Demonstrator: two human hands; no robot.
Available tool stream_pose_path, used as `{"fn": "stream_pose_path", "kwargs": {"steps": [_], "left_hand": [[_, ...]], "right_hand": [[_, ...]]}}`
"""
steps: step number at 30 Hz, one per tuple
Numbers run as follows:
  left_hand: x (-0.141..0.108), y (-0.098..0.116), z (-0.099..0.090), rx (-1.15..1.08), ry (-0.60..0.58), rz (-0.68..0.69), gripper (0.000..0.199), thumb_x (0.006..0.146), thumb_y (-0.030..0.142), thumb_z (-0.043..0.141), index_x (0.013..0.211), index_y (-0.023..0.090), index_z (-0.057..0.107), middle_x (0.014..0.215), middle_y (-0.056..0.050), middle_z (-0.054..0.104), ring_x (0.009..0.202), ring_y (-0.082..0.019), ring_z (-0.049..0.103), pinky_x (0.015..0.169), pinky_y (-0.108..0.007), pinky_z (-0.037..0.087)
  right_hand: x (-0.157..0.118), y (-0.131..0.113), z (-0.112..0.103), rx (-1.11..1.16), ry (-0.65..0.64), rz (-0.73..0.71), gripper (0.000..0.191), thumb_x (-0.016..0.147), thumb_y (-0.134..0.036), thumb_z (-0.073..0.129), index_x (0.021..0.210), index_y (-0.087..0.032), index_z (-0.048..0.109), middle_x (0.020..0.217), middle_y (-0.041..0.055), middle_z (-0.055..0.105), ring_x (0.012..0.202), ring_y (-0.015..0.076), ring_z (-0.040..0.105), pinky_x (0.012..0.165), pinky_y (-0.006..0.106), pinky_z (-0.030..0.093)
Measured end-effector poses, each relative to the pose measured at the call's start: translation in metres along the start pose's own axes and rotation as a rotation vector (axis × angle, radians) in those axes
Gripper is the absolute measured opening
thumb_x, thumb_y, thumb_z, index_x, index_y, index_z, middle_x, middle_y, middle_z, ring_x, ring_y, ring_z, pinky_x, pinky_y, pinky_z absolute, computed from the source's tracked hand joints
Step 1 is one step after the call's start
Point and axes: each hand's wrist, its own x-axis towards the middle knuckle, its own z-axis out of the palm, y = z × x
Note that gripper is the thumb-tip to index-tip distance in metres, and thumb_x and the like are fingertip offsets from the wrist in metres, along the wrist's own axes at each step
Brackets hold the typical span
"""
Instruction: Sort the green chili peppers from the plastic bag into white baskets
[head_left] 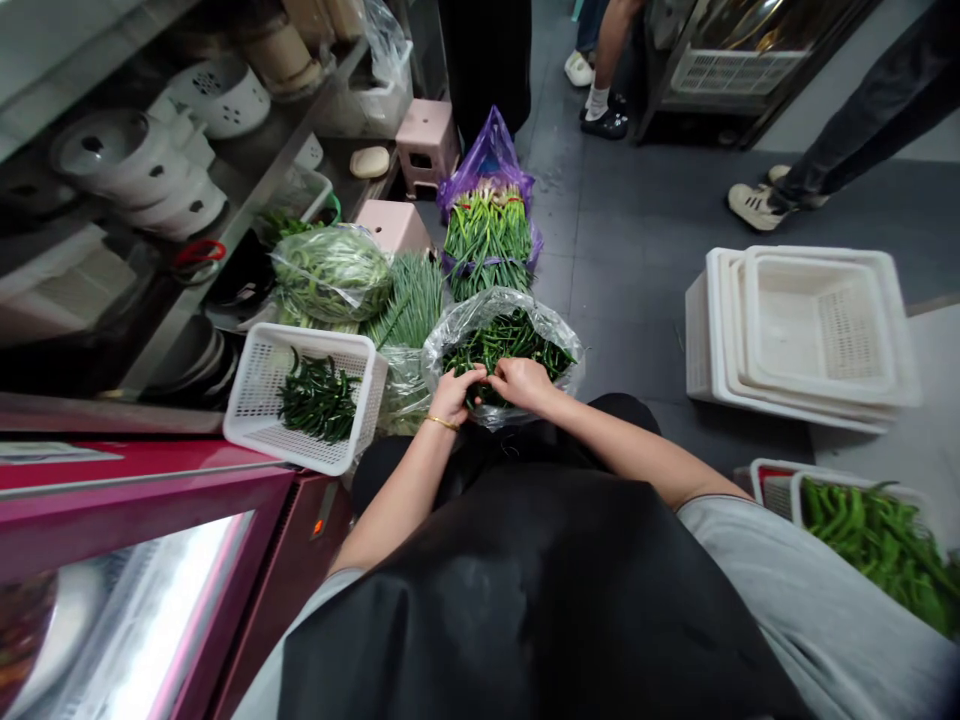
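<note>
A clear plastic bag [562, 385] stands open in front of me, full of slender dark green chili peppers [504, 338]. At its near rim my left hand [454, 396] is closed, with dark green chilies showing under its fingers. My right hand [523, 384] pinches close beside the left fingertips, over the bag; the small part of a chili between its fingers is mostly hidden. To the left, a white perforated basket [367, 400] holds a heap of the same dark chilies [319, 398].
Beyond the bag lie scallions [487, 235] in a purple bag [491, 150]. Bagged greens [330, 270] and pink stools [394, 228] are at left. Stacked white baskets [821, 320] and larger green peppers [877, 520] stand at right. Other people's legs [847, 130] are farther back.
</note>
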Motion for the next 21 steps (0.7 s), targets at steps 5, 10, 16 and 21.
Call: {"fn": "stream_pose_path", "kwargs": {"steps": [5,10,16,21], "left_hand": [[-0.01,-0.003,-0.001,0.117,-0.034,0.071,0.03,0.052,0.028,0.079,0.072,0.011,0.065,0.065,-0.002,0.066,0.048,-0.009,0.052,0.039,-0.021,0.035],[-0.027,0.009,-0.015,0.257,-0.347,0.068,0.028,0.056,0.025,0.077,0.078,0.011,0.068,0.062,-0.003,0.066,0.047,-0.011,0.053,0.04,-0.021,0.035],[-0.03,-0.001,-0.012,0.148,-0.321,-0.096,0.021,0.054,0.027,0.074,0.06,0.011,0.063,0.052,-0.002,0.061,0.038,-0.009,0.047,0.036,-0.022,0.033],[-0.029,0.001,-0.019,-0.009,-0.295,-0.12,0.017,0.055,0.017,0.071,0.069,0.008,0.068,0.068,-0.007,0.07,0.057,-0.012,0.061,0.051,-0.021,0.048]], "right_hand": [[-0.01,0.007,0.001,0.44,-0.097,-0.119,0.03,0.094,-0.037,0.047,0.087,-0.014,0.066,0.072,0.0035,0.067,0.065,0.0134,0.062,0.064,0.023,0.044],[0.0,0.013,-0.009,0.584,-0.227,-0.195,0.053,0.099,-0.048,0.028,0.077,-0.014,0.061,0.051,-0.002,0.053,0.047,0.0102,0.049,0.053,0.022,0.037],[0.005,0.009,-0.009,-0.097,0.057,-0.235,0.052,0.1,-0.043,0.028,0.093,-0.014,0.07,0.092,0.0122,0.068,0.081,0.0194,0.064,0.063,0.026,0.037],[0.052,0.023,-0.019,-0.341,-0.001,-0.12,0.045,0.098,-0.044,0.034,0.122,-0.02,0.063,0.12,0.0164,0.06,0.093,0.0259,0.066,0.07,0.03,0.044]]}}
